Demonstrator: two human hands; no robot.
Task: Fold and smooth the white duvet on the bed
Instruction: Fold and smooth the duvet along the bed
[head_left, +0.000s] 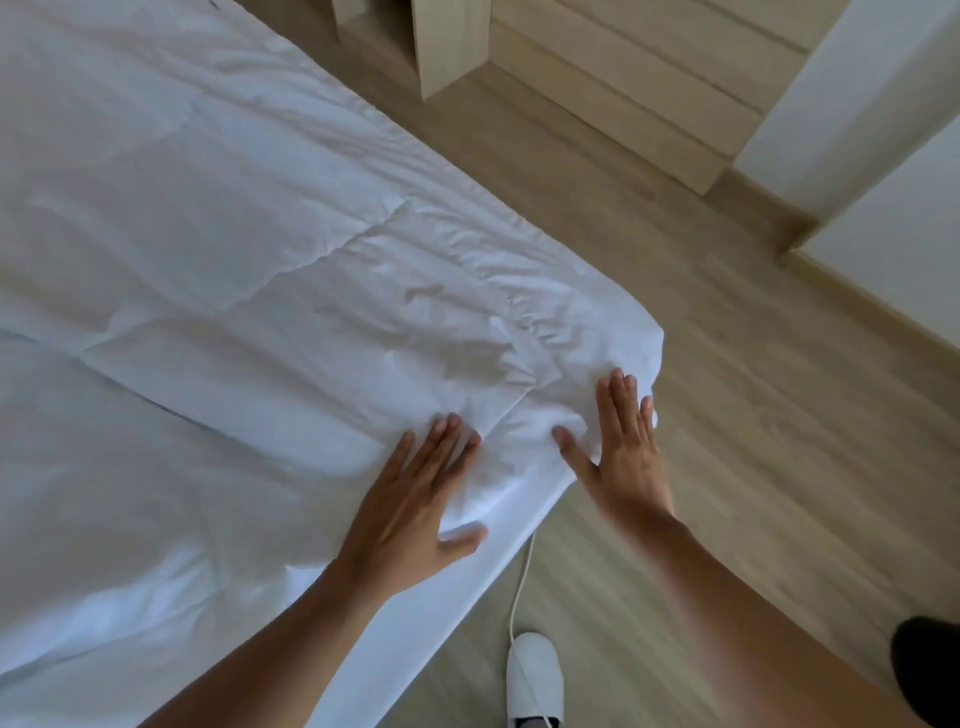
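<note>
Pressing down on the corner of the white quilted cotton duvet (291, 249), the person worked with both hands flat. The left hand (415, 499) lay palm down on the fabric just inside the bed's near edge, fingers straight and spread a little, thumb out to the side, gripping nothing. The right hand (623, 447) lay palm down on the very corner of the folded layer, fingers straight and together, its outer edge at the drop to the floor; it too held nothing.

The duvet covered the white-sheeted bed (395, 654) from the top left of the view down to the near corner, where a folded-over layer showed a diagonal edge and a cluster of creases just ahead of the fingertips.

By the look of it, the fold was already laid and the smoothing step was in hand, with the corner the roughest patch left. The next move would likely call for a firm sweep of both palms outward across those creases, keeping the corner edges lined up so the top layer did not slide off the mattress.

On the pale wood-plank floor (727, 415) a white slipper (532, 675) and a thin white cable (519, 587) lay beside the bed.
</note>
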